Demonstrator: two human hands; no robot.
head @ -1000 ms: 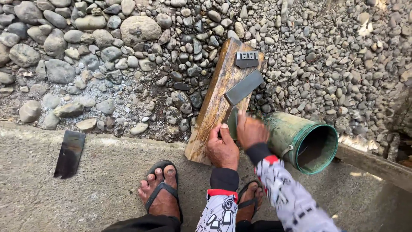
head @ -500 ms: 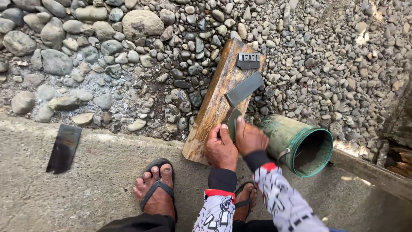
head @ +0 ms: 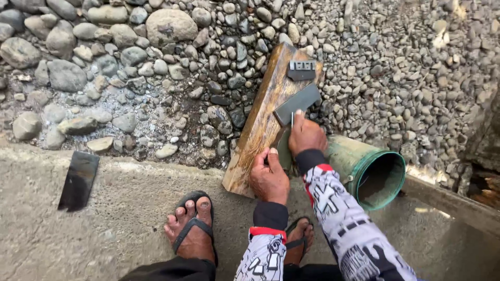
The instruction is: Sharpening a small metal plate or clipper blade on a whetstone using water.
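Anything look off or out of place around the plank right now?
One thing: a loose dark blade lies bare on the concrete ledge, near the sandalled foot. The green bucket lies on its side beside the wooden plank.

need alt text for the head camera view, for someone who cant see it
Two hands, left hand and right hand, press a dark metal blade onto a grey sharpening stone on a wet wooden plank over river pebbles. A green metal bucket lies beside it.
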